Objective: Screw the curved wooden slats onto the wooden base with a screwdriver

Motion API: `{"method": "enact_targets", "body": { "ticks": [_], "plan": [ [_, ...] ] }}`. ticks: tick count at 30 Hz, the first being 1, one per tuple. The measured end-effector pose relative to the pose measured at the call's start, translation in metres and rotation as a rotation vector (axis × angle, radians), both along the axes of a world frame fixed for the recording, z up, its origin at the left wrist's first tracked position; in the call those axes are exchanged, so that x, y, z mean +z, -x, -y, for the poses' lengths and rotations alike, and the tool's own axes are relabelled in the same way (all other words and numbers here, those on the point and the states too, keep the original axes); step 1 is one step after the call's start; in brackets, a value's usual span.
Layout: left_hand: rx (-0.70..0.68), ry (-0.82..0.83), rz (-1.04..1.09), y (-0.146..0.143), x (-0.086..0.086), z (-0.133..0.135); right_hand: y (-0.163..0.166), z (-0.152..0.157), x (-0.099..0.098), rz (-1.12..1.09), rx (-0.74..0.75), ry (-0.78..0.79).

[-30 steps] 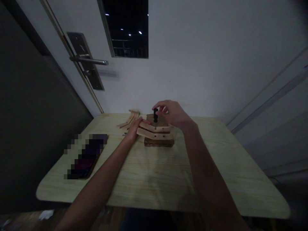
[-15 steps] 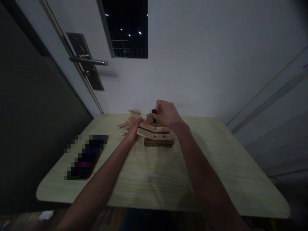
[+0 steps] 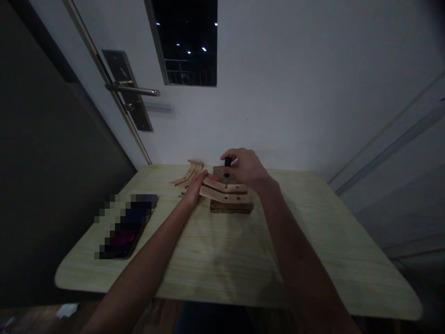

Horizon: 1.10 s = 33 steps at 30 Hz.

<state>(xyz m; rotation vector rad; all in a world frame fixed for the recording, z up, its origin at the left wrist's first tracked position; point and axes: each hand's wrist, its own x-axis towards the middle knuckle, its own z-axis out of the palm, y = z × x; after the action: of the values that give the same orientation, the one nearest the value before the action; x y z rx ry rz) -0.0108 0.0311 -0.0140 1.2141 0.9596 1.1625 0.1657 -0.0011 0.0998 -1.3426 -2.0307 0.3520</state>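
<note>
My right hand (image 3: 246, 166) pinches the black handle of a small screwdriver (image 3: 227, 162), held upright over a light wooden slat with drilled holes. Closed around the left ends of two bent wooden slats (image 3: 227, 196), my left hand (image 3: 196, 186) steadies them. The slats lie side by side across a dark brown wooden block (image 3: 231, 208). The screwdriver's tip is too small and dark to make out clearly. Behind my left hand more bent wooden pieces (image 3: 190, 172) lie on the table, and small metal screws (image 3: 181, 195) are beside my wrist.
A phone (image 3: 134, 227), partly pixelated, lies at the left of the pale wood-grain table (image 3: 208, 264). The table's far edge meets a white door (image 3: 278, 93) with a metal handle (image 3: 134, 89) and a dark window.
My right-hand fingers have shifted and opened slightly around the screwdriver handle, which now stands straighter. My left hand and the slats keep their place; the whole view moved slightly.
</note>
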Motion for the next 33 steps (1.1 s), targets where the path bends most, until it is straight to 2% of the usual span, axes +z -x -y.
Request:
{"method": "enact_targets", "body": {
  "ticks": [4, 12, 26, 29, 33],
  "plan": [
    [0.006, 0.001, -0.009, 0.001, -0.002, -0.002, -0.006, 0.001, 0.003, 0.042, 0.042, 0.014],
    [0.008, -0.006, 0.012, 0.002, -0.005, -0.003, -0.003, 0.005, 0.008, -0.011, 0.072, 0.002],
    [0.012, -0.029, -0.001, 0.002, -0.001, -0.001, 0.002, 0.001, 0.001, 0.123, -0.146, -0.071],
    [-0.003, -0.010, 0.017, 0.002, -0.003, -0.003, 0.003, -0.001, -0.001, 0.144, -0.121, -0.081],
    [0.020, -0.010, 0.005, 0.002, -0.006, -0.005, 0.001, -0.001, -0.002, 0.084, -0.010, -0.093]
  ]
}}
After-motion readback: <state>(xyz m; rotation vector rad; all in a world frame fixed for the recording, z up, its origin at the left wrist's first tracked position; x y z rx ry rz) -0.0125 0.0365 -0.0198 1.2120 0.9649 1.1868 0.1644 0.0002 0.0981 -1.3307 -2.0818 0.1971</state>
